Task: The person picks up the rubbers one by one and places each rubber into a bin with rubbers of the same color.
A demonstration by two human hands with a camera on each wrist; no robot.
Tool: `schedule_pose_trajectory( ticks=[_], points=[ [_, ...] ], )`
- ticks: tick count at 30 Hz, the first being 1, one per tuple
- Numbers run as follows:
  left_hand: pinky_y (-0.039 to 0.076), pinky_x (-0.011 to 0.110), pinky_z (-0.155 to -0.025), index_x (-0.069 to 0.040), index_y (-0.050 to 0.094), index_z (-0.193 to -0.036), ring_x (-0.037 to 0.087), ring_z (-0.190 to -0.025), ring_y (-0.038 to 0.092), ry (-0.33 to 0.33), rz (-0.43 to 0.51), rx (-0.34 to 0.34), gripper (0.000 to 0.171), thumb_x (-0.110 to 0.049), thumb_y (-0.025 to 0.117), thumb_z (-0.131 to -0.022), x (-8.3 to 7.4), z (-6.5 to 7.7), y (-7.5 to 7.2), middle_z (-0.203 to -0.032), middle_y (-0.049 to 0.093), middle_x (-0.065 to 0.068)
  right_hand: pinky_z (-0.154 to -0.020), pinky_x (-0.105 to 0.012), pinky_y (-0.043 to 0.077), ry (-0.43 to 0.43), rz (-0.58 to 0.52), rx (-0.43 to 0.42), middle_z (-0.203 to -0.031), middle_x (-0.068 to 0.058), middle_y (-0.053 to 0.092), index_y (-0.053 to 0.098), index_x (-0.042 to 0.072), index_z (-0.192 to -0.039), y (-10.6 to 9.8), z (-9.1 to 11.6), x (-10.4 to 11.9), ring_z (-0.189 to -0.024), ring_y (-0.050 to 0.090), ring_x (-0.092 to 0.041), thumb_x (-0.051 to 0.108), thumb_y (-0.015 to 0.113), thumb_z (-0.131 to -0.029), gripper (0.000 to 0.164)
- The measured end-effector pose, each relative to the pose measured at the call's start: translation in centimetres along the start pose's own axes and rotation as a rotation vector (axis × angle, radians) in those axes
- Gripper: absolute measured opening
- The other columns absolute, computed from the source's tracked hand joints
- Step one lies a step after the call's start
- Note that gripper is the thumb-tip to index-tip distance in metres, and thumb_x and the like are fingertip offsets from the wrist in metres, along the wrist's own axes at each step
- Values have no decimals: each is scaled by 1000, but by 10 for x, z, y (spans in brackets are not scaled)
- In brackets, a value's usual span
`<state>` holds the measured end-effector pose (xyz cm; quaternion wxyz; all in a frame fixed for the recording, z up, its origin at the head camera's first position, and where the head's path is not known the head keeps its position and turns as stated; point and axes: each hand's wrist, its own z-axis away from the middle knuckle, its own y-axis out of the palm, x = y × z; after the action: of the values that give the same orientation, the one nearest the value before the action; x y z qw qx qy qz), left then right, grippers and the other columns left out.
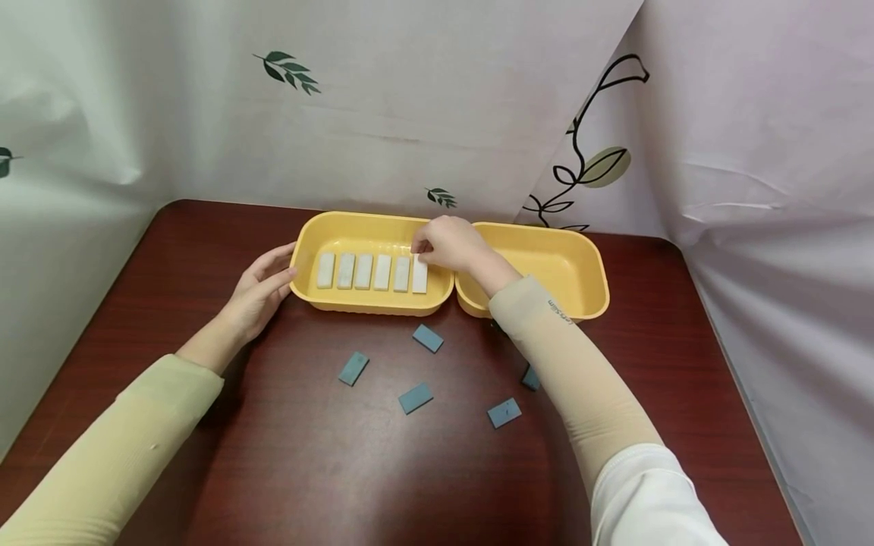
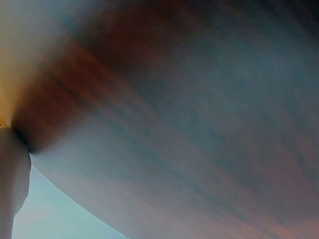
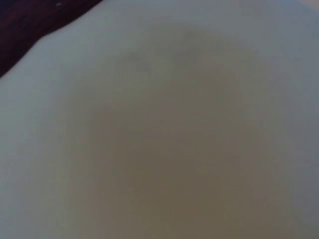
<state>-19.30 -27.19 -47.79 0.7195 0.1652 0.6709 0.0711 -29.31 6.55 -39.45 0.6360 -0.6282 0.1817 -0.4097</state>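
Note:
Along the left end of a yellow tray (image 1: 369,306), my left hand (image 1: 254,292) holds the rim, thumb at the edge and fingers against the outside. Inside that tray stands a row of several small white rectangular blocks (image 1: 364,271), side by side. My right hand (image 1: 451,243) reaches over the tray's right end and pinches the top of the rightmost white block (image 1: 419,277), which lines up with the row. The left wrist view is blurred, with a bit of yellow tray (image 2: 4,107) at its left edge. Only a pale blur fills most of the right wrist view.
A second yellow tray (image 1: 546,265) adjoins the first on the right, partly behind my right forearm. Several blue-grey rectangular blocks (image 1: 416,398) lie scattered on the dark red table (image 1: 307,470), one partly hidden by the right sleeve. White patterned sheeting (image 1: 382,114) hangs behind.

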Motion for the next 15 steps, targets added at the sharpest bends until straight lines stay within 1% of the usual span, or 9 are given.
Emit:
schedule_pose_trajectory(
  ticks=[4,7,12,15],
  points=[
    [55,14,-100,-20,57,-140,5,-122,61,-2,-3,-2,38,0,54,-108,-1,0,0,-141,52,-2,-99,-37,58,1,18,5,-115,0,80,80,15,-114,0,-1,0,-109,73,-18,17,74,-102,15],
    [55,14,-100,-21,58,-140,5,-122,61,-3,-5,-2,38,0,54,-108,-1,0,1,-141,52,-3,-99,-36,58,2,10,1,-114,-1,80,81,14,-114,0,-1,-1,-108,73,-18,16,73,-102,15],
    [55,14,-100,-20,57,-140,5,-121,61,-1,-2,-3,38,0,54,-108,-1,0,1,-141,52,-3,-98,-34,58,2,-6,-10,-113,0,80,81,14,-114,2,-1,-2,-107,74,-17,15,73,-101,14],
    [55,14,-100,-19,57,-140,5,-121,62,1,0,0,38,1,54,-108,-1,1,1,-140,53,-3,-98,-34,58,7,3,0,-113,-1,80,80,13,-114,3,-2,-1,-107,74,-17,14,73,-101,15]
  ],
)
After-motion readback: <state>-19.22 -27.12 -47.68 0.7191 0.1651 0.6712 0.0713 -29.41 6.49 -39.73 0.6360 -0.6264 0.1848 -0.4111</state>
